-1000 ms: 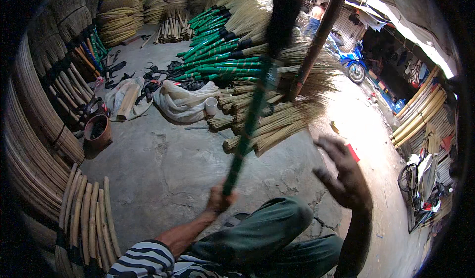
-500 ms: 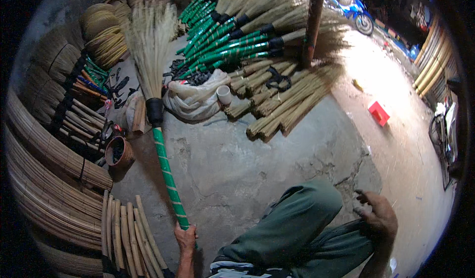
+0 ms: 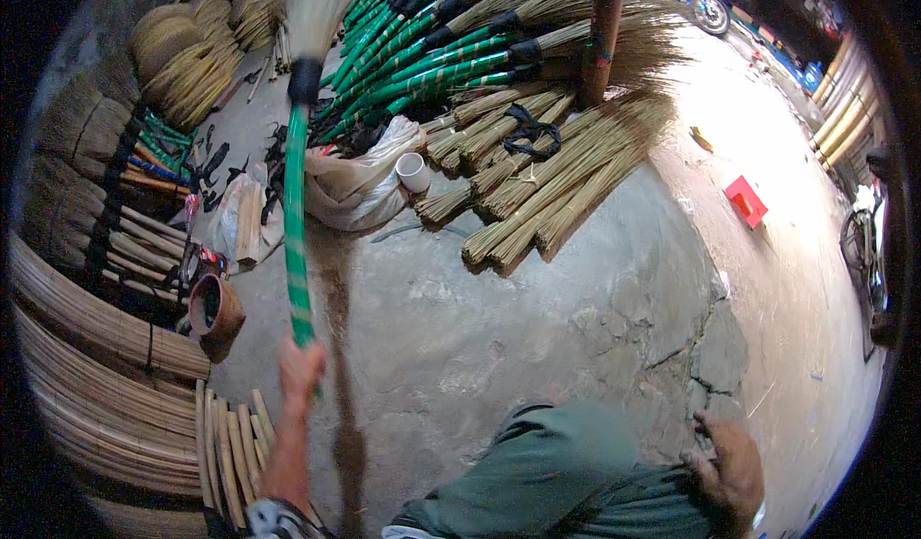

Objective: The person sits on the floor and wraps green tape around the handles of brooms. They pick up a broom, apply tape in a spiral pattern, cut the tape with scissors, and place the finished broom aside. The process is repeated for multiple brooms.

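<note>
A grass broom with a green-wrapped handle (image 3: 295, 222) stands raised in front of me. My left hand (image 3: 301, 368) grips it near the lower end of the handle. Its pale bristles (image 3: 324, 7) fan upward past the top of the view, above a black band at the neck. The bristles and hand are smeared by motion. At the lower right, my right hand (image 3: 731, 470) is beside my green trouser leg (image 3: 576, 457), with its fingers loosely curved and apart, holding nothing.
Finished green-handled brooms (image 3: 422, 83) lie piled at the back. Bristle bundles (image 3: 566, 184) lie before a rusty post (image 3: 602, 35). A white cup (image 3: 413, 172) stands by a pale sack (image 3: 360, 189). Bare sticks (image 3: 230, 443) and a brown pot (image 3: 217, 311) are at left; a red object (image 3: 745, 201) is at right.
My left hand has lifted the broom up and to the left, away from my lap. The surroundings have shifted slightly in view. My right hand sits a little lower in the picture.
</note>
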Demonstrator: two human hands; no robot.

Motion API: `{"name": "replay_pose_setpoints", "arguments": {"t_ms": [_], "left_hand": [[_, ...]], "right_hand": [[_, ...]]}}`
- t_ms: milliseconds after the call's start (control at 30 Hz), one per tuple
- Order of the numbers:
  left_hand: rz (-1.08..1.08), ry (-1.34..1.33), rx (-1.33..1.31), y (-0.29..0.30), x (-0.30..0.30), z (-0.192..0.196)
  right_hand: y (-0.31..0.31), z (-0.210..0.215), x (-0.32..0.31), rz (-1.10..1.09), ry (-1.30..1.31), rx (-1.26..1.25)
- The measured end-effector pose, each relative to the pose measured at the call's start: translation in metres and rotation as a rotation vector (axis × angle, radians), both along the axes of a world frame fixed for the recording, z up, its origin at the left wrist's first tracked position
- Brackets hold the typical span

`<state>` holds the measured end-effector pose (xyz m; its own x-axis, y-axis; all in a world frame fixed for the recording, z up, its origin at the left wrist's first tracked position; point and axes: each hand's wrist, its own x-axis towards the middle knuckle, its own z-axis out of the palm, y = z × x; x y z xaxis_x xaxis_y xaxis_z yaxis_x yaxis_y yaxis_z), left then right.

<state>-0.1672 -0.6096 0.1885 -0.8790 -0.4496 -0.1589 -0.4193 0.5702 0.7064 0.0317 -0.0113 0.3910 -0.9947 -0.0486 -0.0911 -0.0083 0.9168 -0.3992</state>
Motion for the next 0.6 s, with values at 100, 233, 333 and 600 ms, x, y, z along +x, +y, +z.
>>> {"name": "replay_pose_setpoints", "arguments": {"t_ms": [100, 233, 333, 600], "left_hand": [[-0.197, 0.229, -0.440, -0.031, -0.174, 0.091], [-0.096, 0.750, -0.988, -0.020, -0.344, 0.175], [-0.493, 1.040, -0.849, 0.042, -0.332, 0.138], [-0.813, -0.153, -0.584, -0.003, -0.011, -0.080]], "right_hand": [[-0.001, 0.001, -0.013, -0.076, -0.255, 0.058], [-0.012, 0.004, -0.027, -0.148, -0.374, 0.041], [-0.015, 0.008, -0.023, -0.158, -0.333, -0.023], [0.000, -0.003, 0.025, -0.240, -0.246, -0.083]]}}
